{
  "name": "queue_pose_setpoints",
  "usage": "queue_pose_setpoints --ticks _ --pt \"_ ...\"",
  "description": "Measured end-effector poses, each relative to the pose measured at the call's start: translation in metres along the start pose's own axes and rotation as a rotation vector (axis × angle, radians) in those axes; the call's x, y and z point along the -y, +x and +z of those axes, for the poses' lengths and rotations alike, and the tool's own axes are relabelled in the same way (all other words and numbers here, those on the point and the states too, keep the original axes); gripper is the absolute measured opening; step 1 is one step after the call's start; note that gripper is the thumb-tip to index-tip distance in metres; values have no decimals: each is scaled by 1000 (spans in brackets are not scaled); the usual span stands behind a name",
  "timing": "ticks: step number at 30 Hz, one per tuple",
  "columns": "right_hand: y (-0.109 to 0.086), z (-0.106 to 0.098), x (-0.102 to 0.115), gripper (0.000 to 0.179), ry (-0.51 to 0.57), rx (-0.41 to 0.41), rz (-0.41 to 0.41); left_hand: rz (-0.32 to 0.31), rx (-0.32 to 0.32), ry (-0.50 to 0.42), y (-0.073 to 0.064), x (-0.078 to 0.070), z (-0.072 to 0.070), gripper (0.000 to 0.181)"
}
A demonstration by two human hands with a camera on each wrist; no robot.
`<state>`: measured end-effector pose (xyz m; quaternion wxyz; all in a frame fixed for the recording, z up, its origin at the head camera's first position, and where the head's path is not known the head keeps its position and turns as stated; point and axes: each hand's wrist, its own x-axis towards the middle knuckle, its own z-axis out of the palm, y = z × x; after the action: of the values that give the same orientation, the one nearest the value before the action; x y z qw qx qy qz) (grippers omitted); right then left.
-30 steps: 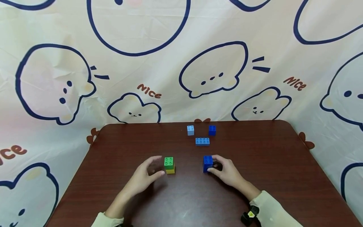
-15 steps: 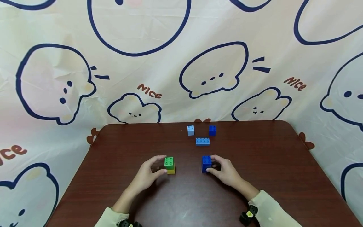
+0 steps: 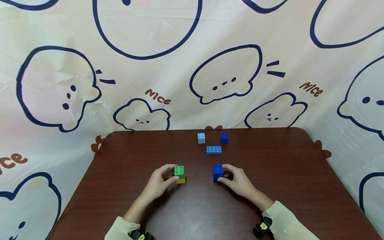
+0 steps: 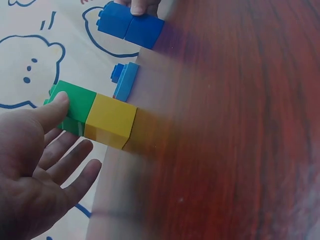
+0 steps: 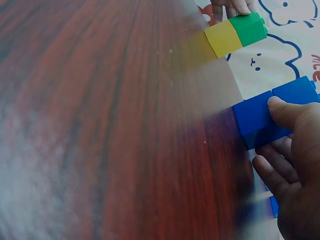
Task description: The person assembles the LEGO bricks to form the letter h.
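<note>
My left hand [image 3: 158,183] pinches a green brick [image 3: 179,171] between thumb and fingers. That brick sits on a yellow brick [image 4: 111,119], and the pair stands upright on the table. To the right, my right hand [image 3: 240,181] grips a stack of two dark blue bricks [image 3: 218,172]. In the right wrist view the thumb lies over the seam between the lower blue brick [image 5: 254,116] and the upper blue brick [image 5: 295,94]. The two stacks stand apart, with table between them. The far fingers of both hands are partly hidden behind the bricks in the head view.
Farther back on the brown table [image 3: 135,146] lie a long light blue brick [image 3: 214,150], a small light blue brick [image 3: 201,138] and a small dark blue brick [image 3: 224,138]. A cartoon-printed cloth [image 3: 180,76] hangs behind and beside the table.
My left hand has moved right and closed its thumb and fingers on the green brick. My right hand has shifted slightly left with the blue stack. The back bricks have stayed put.
</note>
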<state>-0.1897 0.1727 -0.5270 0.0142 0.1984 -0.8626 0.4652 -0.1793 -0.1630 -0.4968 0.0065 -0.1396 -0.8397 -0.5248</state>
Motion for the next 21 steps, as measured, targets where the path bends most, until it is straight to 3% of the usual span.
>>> queue_pose_setpoints --ticks 12,21 --pt "0 0 1 41 7 5 -2 -25 25 -33 4 -1 3 38" --pt "0 2 0 41 10 4 -12 25 55 -60 7 -2 7 36"
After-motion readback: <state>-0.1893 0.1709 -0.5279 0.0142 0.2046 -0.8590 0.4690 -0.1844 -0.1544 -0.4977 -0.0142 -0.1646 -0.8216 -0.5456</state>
